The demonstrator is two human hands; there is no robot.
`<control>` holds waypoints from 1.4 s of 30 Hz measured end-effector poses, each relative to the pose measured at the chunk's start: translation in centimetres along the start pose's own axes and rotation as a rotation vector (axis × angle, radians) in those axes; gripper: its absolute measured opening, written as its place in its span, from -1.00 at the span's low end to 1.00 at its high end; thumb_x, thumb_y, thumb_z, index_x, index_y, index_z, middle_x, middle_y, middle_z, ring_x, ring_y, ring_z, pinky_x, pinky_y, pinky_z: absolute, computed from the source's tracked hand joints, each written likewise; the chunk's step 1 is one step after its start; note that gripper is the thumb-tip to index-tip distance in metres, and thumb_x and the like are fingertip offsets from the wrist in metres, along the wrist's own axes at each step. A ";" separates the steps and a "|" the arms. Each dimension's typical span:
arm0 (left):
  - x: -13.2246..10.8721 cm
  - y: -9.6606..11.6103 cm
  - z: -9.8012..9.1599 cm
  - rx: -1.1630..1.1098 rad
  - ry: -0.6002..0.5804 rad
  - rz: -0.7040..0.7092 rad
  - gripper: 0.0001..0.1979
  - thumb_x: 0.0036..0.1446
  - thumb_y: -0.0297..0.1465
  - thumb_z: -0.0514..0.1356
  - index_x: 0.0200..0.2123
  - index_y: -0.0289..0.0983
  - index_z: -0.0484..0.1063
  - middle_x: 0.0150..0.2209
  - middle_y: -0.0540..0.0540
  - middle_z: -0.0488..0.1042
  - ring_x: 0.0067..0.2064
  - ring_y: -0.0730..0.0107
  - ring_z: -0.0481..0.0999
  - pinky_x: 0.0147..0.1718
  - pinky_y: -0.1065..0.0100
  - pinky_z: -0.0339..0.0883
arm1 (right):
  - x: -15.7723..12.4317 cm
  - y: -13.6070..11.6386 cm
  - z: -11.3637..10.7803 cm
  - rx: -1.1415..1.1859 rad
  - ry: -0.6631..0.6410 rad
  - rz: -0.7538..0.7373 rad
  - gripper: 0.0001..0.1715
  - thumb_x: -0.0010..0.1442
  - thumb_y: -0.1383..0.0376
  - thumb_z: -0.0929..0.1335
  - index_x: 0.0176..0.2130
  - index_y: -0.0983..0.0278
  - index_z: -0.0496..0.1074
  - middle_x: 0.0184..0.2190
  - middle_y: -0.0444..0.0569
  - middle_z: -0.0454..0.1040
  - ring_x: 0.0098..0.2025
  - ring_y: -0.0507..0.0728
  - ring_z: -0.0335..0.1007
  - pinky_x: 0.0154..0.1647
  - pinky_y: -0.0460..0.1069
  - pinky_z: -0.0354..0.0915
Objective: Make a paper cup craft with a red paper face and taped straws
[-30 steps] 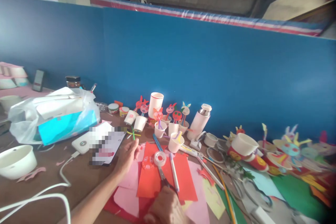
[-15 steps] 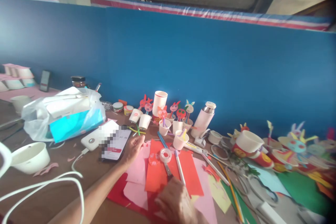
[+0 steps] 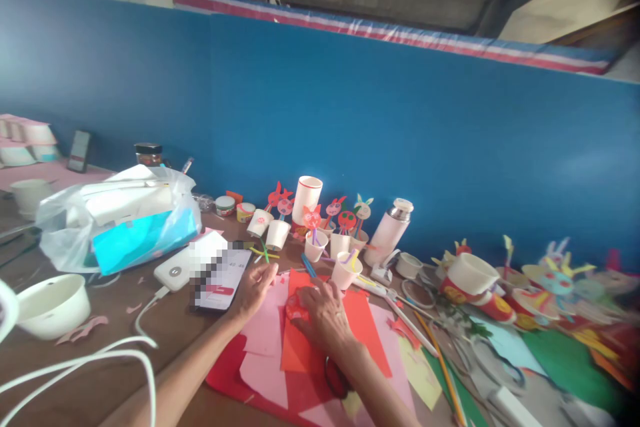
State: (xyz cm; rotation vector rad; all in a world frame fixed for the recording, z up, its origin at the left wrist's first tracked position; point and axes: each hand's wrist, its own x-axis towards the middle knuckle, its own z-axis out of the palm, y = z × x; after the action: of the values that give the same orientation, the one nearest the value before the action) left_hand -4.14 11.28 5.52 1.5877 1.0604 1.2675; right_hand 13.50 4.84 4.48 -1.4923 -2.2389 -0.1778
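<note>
My right hand (image 3: pixel 327 317) lies over the orange paper (image 3: pixel 370 327), fingers stretched and a little apart. Its fingertips and thumb are at a red drawn paper piece (image 3: pixel 295 310), partly covered by the hand. Beneath my right wrist shows a dark scissors handle (image 3: pixel 336 379); the rest of the scissors is hidden. My left hand (image 3: pixel 257 285) rests beside the phone (image 3: pixel 220 283), at the upper edge of the pink paper (image 3: pixel 265 320). Its fingers are curled together, and anything in them is too small to make out. Green and yellow strips (image 3: pixel 265 252) lie just beyond those fingers.
Paper cups with paper animal faces (image 3: pixel 313 219) stand at the back, near a pink flask (image 3: pixel 390 230). At left are a plastic bag (image 3: pixel 65 227), a white bowl (image 3: pixel 55 307), a power bank (image 3: pixel 180 263) and a looping cable (image 3: pixel 145 360). A pencil (image 3: pixel 440 370) lies right.
My right hand has moved up and away from me, from the scissors to the red drawn piece. The tape roll that showed there is now covered. My left hand stays put.
</note>
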 end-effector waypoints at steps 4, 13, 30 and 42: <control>-0.4 0.2 0.4 0.001 -0.053 0.000 -0.58 0.08 -0.11 0.06 -0.68 -0.24 0.16 -0.68 0.08 0.12 -0.59 0.47 0.13 -0.55 0.43 0.03 | -0.1 -0.1 0.4 -0.018 -0.035 0.016 -0.62 0.12 0.07 0.33 -0.09 0.16 0.32 -0.12 -0.04 0.47 0.11 0.29 0.15 0.14 0.31 -0.09; -0.5 -0.7 0.8 0.082 -0.103 0.025 -0.61 0.10 -0.14 0.03 -0.66 -0.24 0.15 -0.66 0.07 0.14 -0.56 0.45 0.16 -0.52 0.42 0.05 | 0.1 -0.3 0.3 -0.026 -0.101 0.008 -0.68 0.12 0.08 0.34 -0.14 0.14 0.34 -0.10 -0.07 0.46 0.12 0.26 0.15 0.19 0.33 -0.17; -0.8 0.0 0.9 0.022 -0.068 -0.039 -0.60 0.07 -0.13 0.06 -0.67 -0.25 0.17 -0.67 0.08 0.14 -0.59 0.48 0.14 -0.56 0.44 0.01 | 0.2 -0.4 0.3 -0.034 -0.026 -0.013 -0.72 0.09 0.25 0.37 -0.15 0.18 0.34 -0.23 -0.01 0.51 0.03 0.27 0.25 0.14 0.28 -0.09; -0.7 0.1 1.2 -0.109 -0.248 -0.167 -0.51 0.09 -0.03 0.00 -0.65 -0.29 0.28 -0.75 0.10 0.14 -0.68 0.55 0.12 -0.65 0.47 -0.04 | 0.5 0.0 -0.4 -0.027 0.196 -0.001 -0.75 0.25 0.45 0.16 -0.35 0.23 0.35 -0.37 -0.07 0.48 -0.23 0.09 0.38 0.14 0.18 -0.04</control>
State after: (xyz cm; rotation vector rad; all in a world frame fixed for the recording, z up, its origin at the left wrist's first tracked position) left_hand -3.05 10.48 5.23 1.4959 0.9302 0.9728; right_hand 13.44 5.16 5.02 -1.4217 -2.0892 -0.3413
